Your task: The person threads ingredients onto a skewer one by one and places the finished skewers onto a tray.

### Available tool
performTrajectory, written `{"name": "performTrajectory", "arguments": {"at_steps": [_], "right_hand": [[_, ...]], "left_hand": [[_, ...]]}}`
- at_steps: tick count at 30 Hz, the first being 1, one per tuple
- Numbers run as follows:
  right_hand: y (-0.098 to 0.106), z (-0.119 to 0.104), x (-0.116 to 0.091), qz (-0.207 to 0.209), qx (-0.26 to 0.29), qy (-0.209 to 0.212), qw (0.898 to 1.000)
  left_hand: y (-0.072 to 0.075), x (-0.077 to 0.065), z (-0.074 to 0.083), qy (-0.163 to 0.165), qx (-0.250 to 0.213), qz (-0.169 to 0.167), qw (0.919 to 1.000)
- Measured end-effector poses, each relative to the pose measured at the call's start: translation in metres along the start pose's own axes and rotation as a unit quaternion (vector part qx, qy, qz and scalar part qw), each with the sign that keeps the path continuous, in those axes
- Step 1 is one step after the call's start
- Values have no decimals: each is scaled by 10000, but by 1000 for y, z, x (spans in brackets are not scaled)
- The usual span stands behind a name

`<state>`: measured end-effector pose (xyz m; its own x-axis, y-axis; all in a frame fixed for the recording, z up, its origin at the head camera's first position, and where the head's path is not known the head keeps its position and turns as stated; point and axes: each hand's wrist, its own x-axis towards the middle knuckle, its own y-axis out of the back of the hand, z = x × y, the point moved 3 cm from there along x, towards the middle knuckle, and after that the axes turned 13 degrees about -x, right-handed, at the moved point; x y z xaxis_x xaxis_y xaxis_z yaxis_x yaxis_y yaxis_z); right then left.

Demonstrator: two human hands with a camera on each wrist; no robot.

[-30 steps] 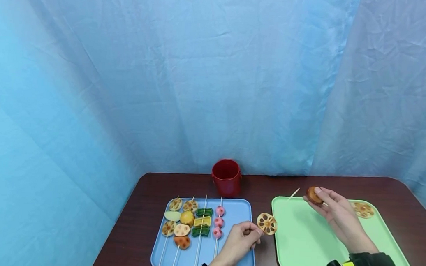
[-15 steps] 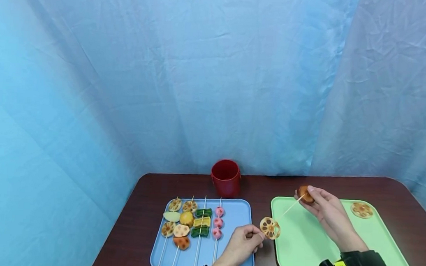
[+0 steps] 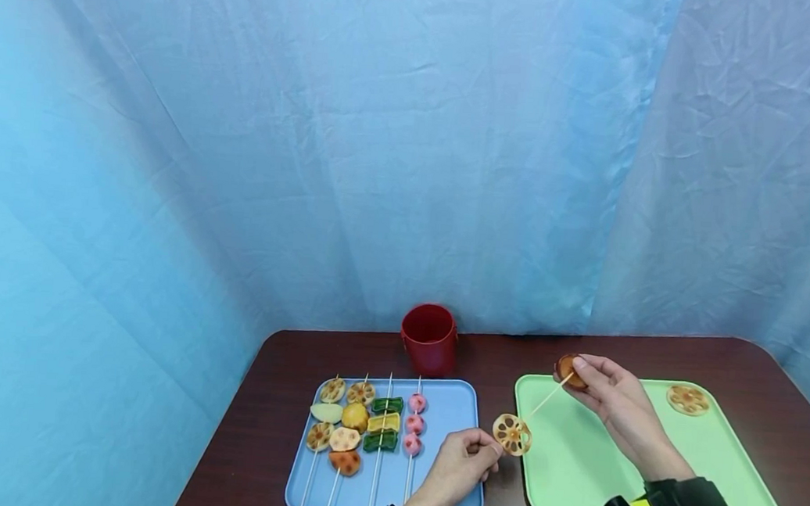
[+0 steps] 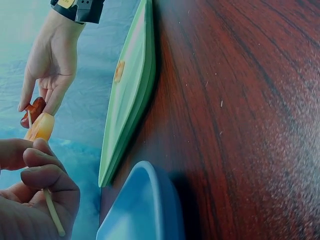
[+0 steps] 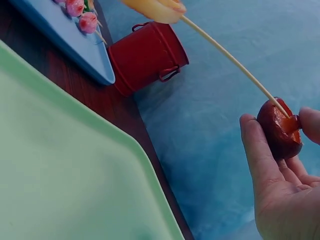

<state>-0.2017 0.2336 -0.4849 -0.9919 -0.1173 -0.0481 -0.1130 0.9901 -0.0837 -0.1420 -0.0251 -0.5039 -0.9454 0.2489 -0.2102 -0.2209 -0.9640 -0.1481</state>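
My left hand (image 3: 459, 462) pinches a bamboo skewer (image 3: 547, 399) just behind a lotus root slice (image 3: 512, 434) threaded on it. The skewer slants up to the right, and its lower end (image 4: 54, 214) sticks out below the curled fingers in the left wrist view. Above the green tray's far left corner, my right hand (image 3: 618, 405) holds a brown mushroom (image 3: 569, 371) between thumb and fingers. In the right wrist view the skewer's tip meets the mushroom (image 5: 274, 131) beside its short stem. A bare length of skewer separates slice and mushroom.
A blue tray (image 3: 461, 398) on the left bears several finished food skewers. The green tray (image 3: 593, 486) on the right has one lotus root slice (image 3: 688, 399) in its far right corner. A red bucket (image 3: 433, 353) stands behind the blue tray, near the hanging blue cloth.
My right hand has moved left and turned the mushroom, bringing it onto the skewer's tip. My left hand has shifted slightly right and down with the lotus root slice.
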Motion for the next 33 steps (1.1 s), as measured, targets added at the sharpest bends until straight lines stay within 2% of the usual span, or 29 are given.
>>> {"name": "performTrajectory", "arguments": {"at_steps": [8, 13, 23, 33], "right_hand": [[-3, -6, -1, 451, -854, -97, 9953], [-9, -8, -1, 625, -1173, -158, 9910], [-20, -3, -2, 688, -1386, -286, 9875], [-53, 7, -11, 470, -1830, -526, 9806]], "left_hand": [[-1, 1, -1, -61, -113, 106, 9999], [-3, 1, -2, -199, -251, 154, 9994], [-8, 1, 0, -325, -378, 251, 9984], [-17, 4, 5, -428, -579, 405, 9966]]}}
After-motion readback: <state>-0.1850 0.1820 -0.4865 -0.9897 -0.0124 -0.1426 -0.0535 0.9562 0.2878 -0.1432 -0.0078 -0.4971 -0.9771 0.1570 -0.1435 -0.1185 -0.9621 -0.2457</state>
